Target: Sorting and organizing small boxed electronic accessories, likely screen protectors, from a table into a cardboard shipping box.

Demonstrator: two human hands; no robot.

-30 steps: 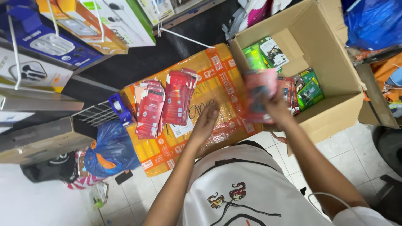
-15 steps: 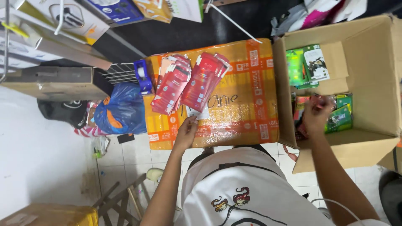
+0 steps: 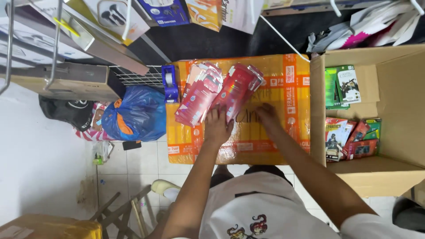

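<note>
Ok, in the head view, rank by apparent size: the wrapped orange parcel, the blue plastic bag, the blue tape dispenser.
1. wrapped orange parcel
2. blue plastic bag, though it lies lower, farther from the camera
3. blue tape dispenser

A wrapped orange parcel (image 3: 274, 132) bore two fanned stacks of red packets (image 3: 217, 95) near its far edge.

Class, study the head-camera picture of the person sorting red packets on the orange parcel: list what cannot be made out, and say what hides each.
- Left hand: its fingertips overlap the red packets; grip unclear.
- Right hand: palm faces down on the orange parcel; anything beneath is hidden.
- Cardboard box: right side cut off by the frame edge.
- Blue bag: contents hidden by its plastic.
</note>
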